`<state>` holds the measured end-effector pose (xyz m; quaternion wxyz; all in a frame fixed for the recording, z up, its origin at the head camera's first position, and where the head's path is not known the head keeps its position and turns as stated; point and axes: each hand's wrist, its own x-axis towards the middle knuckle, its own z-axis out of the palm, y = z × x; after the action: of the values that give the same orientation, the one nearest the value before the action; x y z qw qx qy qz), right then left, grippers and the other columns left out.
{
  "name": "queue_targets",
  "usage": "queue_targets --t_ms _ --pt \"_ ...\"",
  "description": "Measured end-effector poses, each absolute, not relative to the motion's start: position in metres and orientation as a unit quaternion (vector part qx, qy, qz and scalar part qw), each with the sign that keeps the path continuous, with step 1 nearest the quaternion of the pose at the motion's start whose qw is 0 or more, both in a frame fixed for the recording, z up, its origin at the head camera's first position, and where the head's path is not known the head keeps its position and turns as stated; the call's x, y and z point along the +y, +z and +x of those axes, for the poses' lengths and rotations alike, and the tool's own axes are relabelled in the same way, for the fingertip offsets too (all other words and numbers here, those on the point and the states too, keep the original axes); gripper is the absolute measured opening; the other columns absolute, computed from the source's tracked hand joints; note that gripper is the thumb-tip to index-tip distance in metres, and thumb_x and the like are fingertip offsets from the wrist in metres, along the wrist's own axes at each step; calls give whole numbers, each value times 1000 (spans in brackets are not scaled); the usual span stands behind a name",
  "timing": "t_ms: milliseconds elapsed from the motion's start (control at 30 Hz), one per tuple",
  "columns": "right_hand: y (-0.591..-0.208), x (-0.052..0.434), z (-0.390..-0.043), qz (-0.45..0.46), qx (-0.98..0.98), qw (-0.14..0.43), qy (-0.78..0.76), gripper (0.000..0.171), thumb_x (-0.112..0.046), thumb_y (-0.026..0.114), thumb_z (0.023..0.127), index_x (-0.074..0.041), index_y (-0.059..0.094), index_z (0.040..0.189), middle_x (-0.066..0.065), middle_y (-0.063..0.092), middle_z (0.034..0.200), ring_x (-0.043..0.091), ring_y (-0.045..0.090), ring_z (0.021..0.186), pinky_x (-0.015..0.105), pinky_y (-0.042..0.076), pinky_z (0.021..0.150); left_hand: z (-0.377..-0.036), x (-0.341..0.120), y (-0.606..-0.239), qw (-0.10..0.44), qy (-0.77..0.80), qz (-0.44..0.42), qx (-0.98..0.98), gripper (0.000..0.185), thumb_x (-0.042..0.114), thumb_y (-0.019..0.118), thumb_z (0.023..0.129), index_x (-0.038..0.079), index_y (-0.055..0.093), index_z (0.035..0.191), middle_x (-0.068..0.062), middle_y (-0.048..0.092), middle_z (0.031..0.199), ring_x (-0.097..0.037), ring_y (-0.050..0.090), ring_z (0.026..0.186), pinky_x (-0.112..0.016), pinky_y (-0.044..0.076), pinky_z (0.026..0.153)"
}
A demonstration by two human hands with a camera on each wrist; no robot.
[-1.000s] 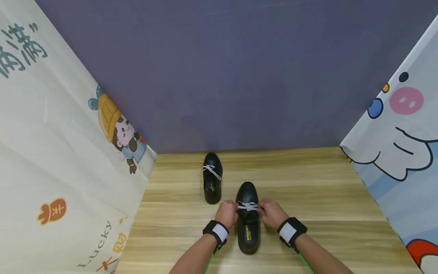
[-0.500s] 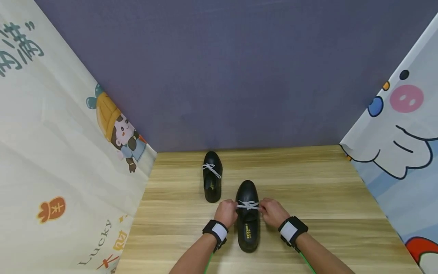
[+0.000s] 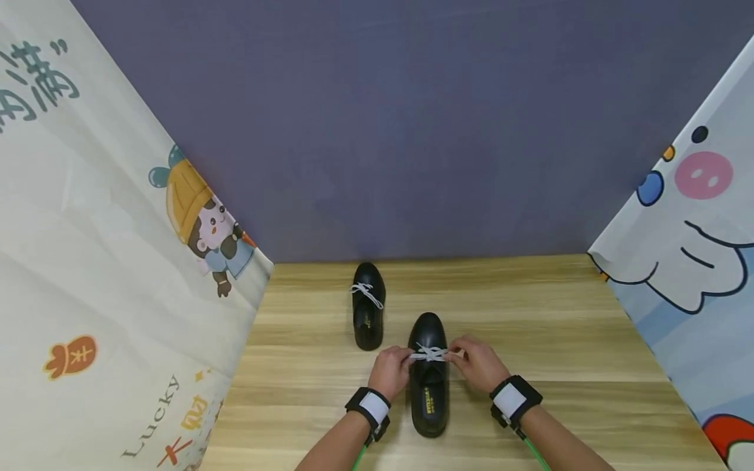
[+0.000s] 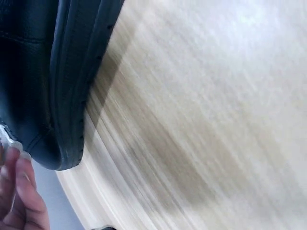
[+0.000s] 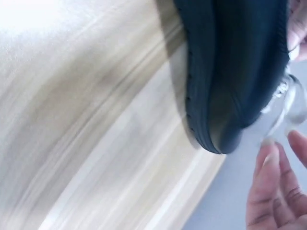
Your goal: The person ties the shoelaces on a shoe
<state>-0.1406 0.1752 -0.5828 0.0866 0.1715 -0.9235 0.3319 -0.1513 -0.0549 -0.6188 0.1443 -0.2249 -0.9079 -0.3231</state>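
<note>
White shoelace (image 3: 429, 354) on the near black shoe (image 3: 428, 376) (mid-table (image 3: 559, 340)), each end apparently pinched by left hand (image 3: 389, 371) and right hand (image 3: 480, 363): draw both ends outward evenly to seat the knot.

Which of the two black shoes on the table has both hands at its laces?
The nearer shoe, right of the other; both hands pinch its white laces. The farther shoe lies untouched.

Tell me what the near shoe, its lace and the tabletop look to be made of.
Near shoe: smooth black leather or imitation, faint sheen, ribbed rubbery sole edge. Lace: flat white woven cord, probably fabric. Tabletop: pale wood-grain surface, matte; possibly laminate rather than solid wood.
</note>
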Motion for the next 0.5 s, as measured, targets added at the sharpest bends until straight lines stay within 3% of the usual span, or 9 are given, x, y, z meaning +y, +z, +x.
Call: queue_targets --t_ms 133,233,333,500 --pt "-577 182 -140 144 -928 75 335 19 -17 75 91 -6 70 106 1 63 92 9 56 72 28 48 62 -147 -50 -614 139 -327 -197 -914 23 13 75 88 9 75 111 0 67 88 -10 62 75 -22 49 64" --pt "-577 187 -139 131 -929 79 338 26 -15 71 94 -2 68 116 7 64 99 15 59 77 33 51 67 -143 -42 -611 140 -323 -174 -919 31 20 73 91 8 71 120 -5 65 103 -19 62 89 -31 52 73" --pt "-580 191 -138 126 -926 91 343 29 -15 70 95 0 66 120 10 64 102 17 60 80 35 52 68 -137 -31 -606 120 -313 -156 -929 45 31 70 94 7 63 131 -15 58 126 -32 58 111 -46 53 83" --pt "-587 194 -133 127 -926 95 342 29 -14 69 96 -1 65 121 11 62 103 17 59 81 35 52 69 -126 -11 -599 41 -290 -121 -948 78 56 68 89 14 44 150 -23 35 152 -47 43 132 -61 50 87"
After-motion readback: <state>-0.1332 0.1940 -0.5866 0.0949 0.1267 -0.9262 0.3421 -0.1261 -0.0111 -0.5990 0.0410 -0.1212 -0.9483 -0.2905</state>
